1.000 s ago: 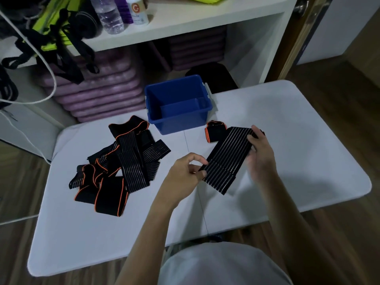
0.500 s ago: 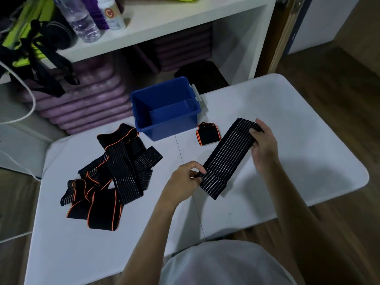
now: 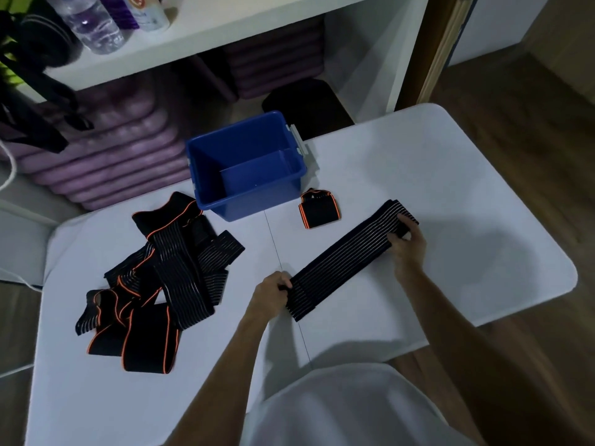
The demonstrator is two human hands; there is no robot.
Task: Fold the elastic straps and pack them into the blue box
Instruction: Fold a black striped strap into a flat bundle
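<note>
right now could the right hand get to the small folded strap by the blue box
Probably yes: the folded strap lies in the open on the table, nothing over it, but the right hand grips the long strap and would have to let go first.

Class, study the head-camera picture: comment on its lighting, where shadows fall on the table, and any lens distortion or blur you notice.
Head view: dim, bluish light; a soft shadow lies on the white table right of the right hand, another under the left hand and arm; the wide lens bows the shelf edge and table corners; the blue box and stretched strap are fairly sharp, the bottle at top left slightly smeared.
</note>
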